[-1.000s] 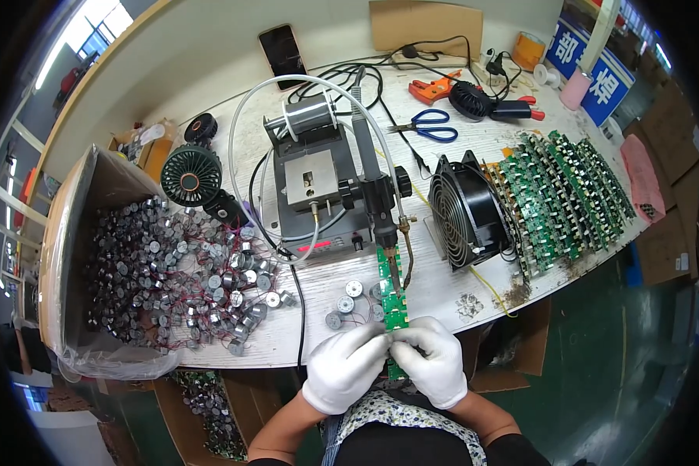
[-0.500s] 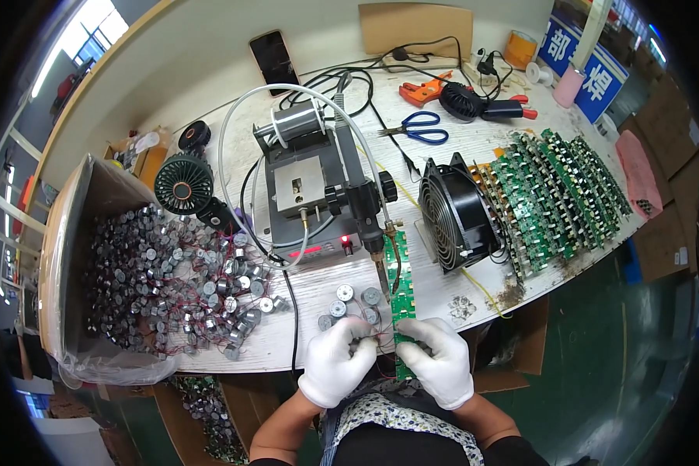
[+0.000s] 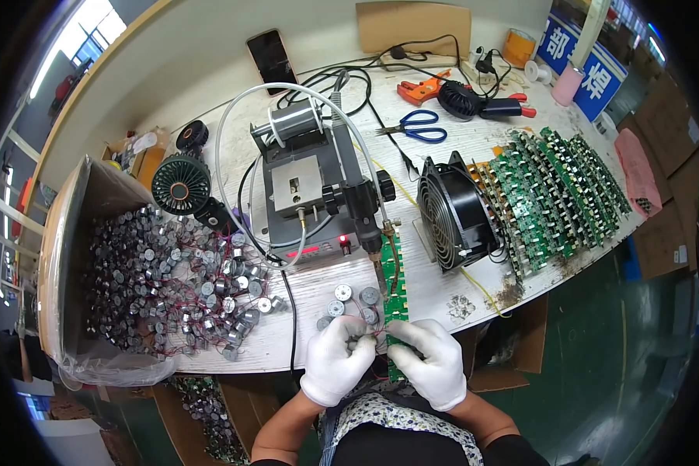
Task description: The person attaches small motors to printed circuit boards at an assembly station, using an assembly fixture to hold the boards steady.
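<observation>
Below the soldering iron: positioning the green circuit board lengthwise
Left hand: apparently pinching thin red wires
Right hand: curling over the board, hiding its exact grip
Wires: probably being fitted to the board, calling for steady alignment

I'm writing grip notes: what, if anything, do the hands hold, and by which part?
The right hand seems to hold the green board by its near part. The left hand seemingly pinches red wires; where along them cannot be told.
</observation>
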A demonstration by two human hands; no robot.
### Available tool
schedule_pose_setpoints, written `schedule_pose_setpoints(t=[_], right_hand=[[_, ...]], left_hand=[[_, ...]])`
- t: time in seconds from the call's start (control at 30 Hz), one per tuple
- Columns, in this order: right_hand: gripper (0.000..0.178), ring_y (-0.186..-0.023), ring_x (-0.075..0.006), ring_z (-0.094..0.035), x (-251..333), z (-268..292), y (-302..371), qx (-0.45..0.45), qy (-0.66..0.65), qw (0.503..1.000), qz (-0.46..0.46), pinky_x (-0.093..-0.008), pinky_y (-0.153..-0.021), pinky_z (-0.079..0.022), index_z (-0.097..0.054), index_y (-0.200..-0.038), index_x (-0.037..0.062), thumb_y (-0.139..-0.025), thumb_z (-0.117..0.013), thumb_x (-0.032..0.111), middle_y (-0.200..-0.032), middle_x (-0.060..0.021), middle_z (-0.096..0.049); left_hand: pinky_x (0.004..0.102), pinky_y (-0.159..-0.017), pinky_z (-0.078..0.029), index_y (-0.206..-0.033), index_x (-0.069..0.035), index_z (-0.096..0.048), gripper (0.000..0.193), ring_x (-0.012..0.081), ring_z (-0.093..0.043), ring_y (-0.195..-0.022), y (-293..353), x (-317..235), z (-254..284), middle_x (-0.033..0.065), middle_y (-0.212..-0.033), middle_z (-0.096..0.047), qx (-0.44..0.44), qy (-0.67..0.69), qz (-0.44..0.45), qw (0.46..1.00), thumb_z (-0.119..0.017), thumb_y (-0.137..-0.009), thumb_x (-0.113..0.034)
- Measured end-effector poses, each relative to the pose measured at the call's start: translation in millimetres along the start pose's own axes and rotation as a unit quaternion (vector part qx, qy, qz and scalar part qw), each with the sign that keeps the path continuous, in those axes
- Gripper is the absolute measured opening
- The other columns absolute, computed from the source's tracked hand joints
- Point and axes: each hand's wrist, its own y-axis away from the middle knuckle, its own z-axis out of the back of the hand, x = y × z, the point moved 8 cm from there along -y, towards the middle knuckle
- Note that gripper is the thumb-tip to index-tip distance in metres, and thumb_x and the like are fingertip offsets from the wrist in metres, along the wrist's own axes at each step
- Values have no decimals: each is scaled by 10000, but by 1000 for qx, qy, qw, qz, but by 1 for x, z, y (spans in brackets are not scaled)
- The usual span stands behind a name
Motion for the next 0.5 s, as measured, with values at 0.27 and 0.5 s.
schedule_pose_setpoints(t=[0.27,0.5], right_hand=[[271,-776,-243,-643,-3,-3,2,16,-12,1000,-9,-316,-695,-514,-693,-1030,23,-764,-731,59,-880,-124,-625],[241,-786,-248,-643,-5,-4,4,20,-27,999,-9,-316,-704,-513,-701,-998,26,-760,-728,53,-887,-123,-625]], left_hand=[[207,-629,-463,-922,18,-579,124,42,-536,-697,0,5,-7,15,-799,-608,57,158,143,975,-649,-867,-69],[207,-625,-459,-921,23,-576,131,44,-528,-684,0,5,-9,14,-786,-605,73,154,138,976,-650,-850,-60]])
